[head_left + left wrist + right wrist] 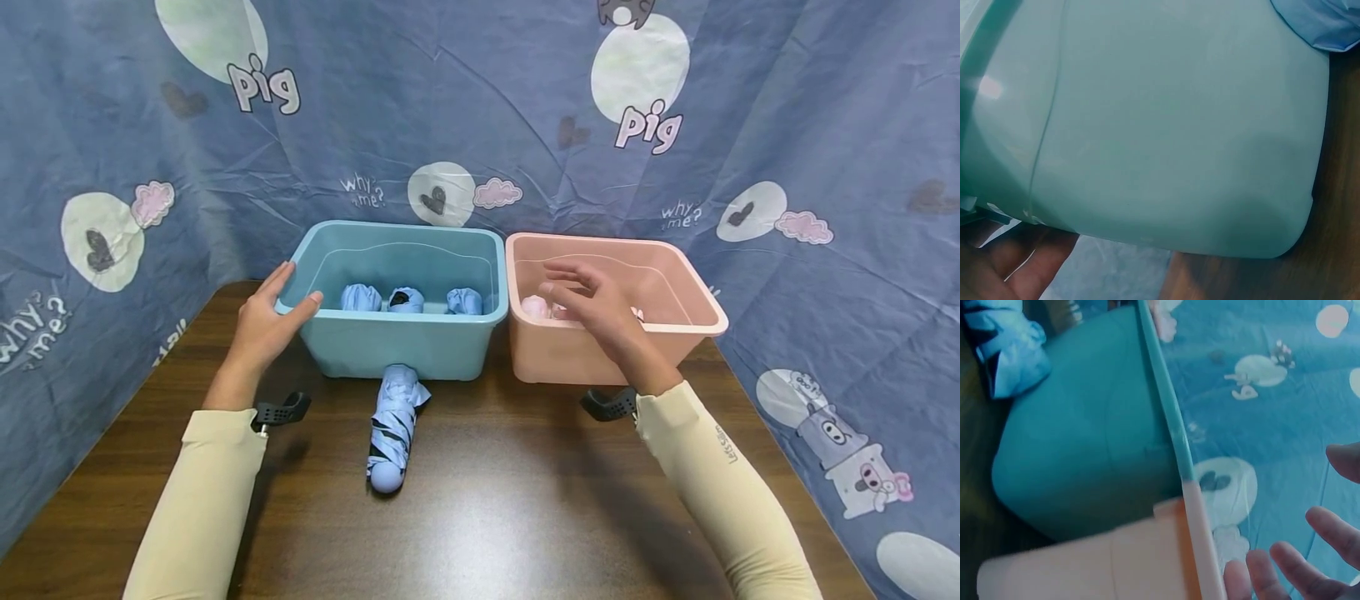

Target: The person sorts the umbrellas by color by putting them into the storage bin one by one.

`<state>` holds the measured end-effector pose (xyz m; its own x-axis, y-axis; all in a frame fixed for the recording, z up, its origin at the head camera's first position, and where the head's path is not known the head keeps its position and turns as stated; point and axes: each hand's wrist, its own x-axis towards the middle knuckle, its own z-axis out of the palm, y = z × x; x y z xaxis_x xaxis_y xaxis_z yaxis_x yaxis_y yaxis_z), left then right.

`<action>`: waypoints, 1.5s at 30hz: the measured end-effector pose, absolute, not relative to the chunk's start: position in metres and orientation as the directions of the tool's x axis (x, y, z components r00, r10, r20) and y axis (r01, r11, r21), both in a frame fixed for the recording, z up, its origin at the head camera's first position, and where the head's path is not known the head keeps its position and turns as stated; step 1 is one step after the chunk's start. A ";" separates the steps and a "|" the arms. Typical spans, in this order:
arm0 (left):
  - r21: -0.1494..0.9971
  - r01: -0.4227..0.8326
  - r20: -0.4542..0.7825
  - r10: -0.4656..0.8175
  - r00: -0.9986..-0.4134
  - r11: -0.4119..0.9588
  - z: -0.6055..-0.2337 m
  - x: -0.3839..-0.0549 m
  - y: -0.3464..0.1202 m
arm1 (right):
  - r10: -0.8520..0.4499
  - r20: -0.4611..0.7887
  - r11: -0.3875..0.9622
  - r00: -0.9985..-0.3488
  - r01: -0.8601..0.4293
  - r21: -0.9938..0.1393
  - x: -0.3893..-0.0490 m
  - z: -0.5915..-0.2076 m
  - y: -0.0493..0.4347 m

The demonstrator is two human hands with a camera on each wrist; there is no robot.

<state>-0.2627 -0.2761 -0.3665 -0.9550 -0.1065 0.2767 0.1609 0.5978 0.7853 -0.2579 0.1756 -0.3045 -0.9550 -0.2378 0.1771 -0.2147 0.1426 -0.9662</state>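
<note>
My left hand (270,321) is at the left front corner of a teal bin (397,346), thumb and fingers spread by its rim. Whether it touches the rim is hard to tell. Three blue folded bundles (361,297) stand inside that bin. A light blue folded umbrella (393,429) with a rounded end lies on the table, its far end close to the bin's front wall. Above the pink bin (585,358) hovers my right hand (596,308), fingers loosely extended and holding nothing. It partly hides the pink items (535,307) inside.
Both bins stand side by side at the back of a dark brown wooden table (480,500). A blue printed cloth (480,108) hangs behind them and along the sides. Black bands (283,410) are on the wrists.
</note>
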 end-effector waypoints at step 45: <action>0.779 0.194 0.326 -0.121 -0.938 0.596 -0.373 -0.266 -0.277 | -0.510 0.046 0.028 -0.859 -0.070 -0.997 -0.203 -0.381 0.076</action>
